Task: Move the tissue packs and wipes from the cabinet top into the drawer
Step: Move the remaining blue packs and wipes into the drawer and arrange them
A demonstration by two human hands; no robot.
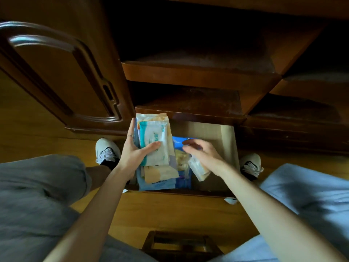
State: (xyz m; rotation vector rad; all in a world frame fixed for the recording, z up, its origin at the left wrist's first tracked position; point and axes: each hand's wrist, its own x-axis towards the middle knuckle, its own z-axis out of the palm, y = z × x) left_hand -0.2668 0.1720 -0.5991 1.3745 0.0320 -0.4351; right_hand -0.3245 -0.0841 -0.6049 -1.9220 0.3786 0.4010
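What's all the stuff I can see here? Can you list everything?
Drawer: one, pale wood inside, pulled open at the cabinet's foot.
Wipes pack: one, white and teal, top of the stack in the left hand.
Blue pack: one, lying in the drawer.
Small clear pack: one, whitish, in the right hand.
Cabinet door: one, brown, left.
Shelves: two, brown, above the drawer.
Shoes: two, white, on the floor.
Left hand: grip on the stack.
Right hand: over the drawer.

Print too blurred to read: faint teal lettering on the white wipes pack [154,143] under the left hand's [135,148] thumb, and pale lettering on a blue pack [160,183] near the drawer's [231,146] front edge.
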